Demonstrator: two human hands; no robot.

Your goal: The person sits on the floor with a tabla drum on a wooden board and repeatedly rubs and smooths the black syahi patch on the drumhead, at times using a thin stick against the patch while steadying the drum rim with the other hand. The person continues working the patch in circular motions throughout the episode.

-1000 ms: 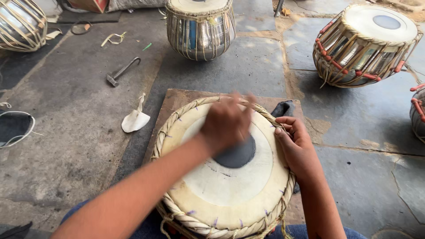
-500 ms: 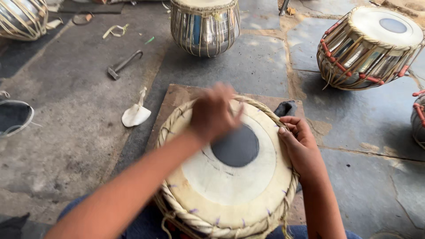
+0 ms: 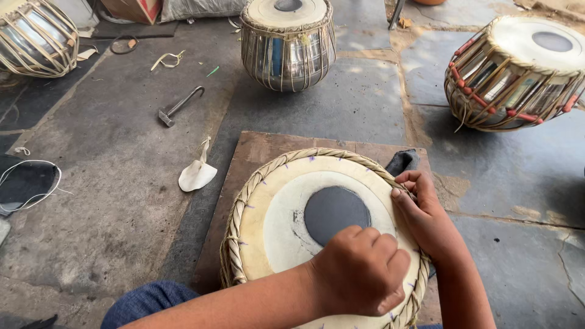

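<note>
While the drum [image 3: 317, 231] stands upright on a wooden board [image 3: 256, 152] on the stone floor, its skin faces straight up at the camera, so its long axis runs vertically, floor to head, and the black spot [image 3: 336, 213] sits a little toward the far side of the skin. That upright stance appears to leave the whole head open to both hands. The left hand [image 3: 359, 277] lies on the skin just on the near side of the black spot, fingers curled into a clenched fist; whether anything is inside that fist I cannot tell. It seems pressed down, as if to rub or work the skin. The right hand [image 3: 423, 216] rests on the drum's right rim, thumb and fingertips pinched against the braided edge [image 3: 241, 207], probably to steady the drum against turning; whether it holds anything small is unclear. A dark cloth [image 3: 402, 161] peeks out beyond the drum's far right rim. Left of the drum lie a white scrap [image 3: 196, 173] and, farther off, a small hammer [image 3: 178, 106]. Beyond the drum stand a metal drum [image 3: 287, 45], and to the far right a tilted drum with red lacing [image 3: 515, 73].
</note>
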